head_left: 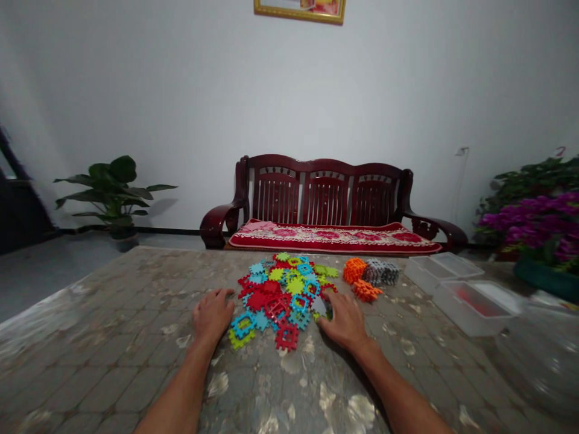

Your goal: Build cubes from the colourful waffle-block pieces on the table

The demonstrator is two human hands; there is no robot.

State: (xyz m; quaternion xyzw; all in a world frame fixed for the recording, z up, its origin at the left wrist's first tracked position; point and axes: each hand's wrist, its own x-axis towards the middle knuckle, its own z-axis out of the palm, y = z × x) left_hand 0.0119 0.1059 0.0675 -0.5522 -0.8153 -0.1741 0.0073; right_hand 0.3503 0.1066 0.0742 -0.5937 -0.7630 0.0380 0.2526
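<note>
A heap of interlocking plastic puzzle pieces in red, blue and lime green, notched along their edges, lies on the table. Some are solid and some have square openings. To the left of the heap, my left hand rests on the tabletop, fingers loosely spread and nothing in them. At the heap's right edge, my right hand has thumb and forefinger on either side of a grey puzzle piece. Its other fingers are partly hidden. Just beyond it sit orange pieces and a row of grey pieces, grouped by colour.
Clear plastic boxes stand at the right, one with something red inside. A transparent container is nearer me. A patterned cover lies over the table. Behind are a dark wooden bench and a potted plant.
</note>
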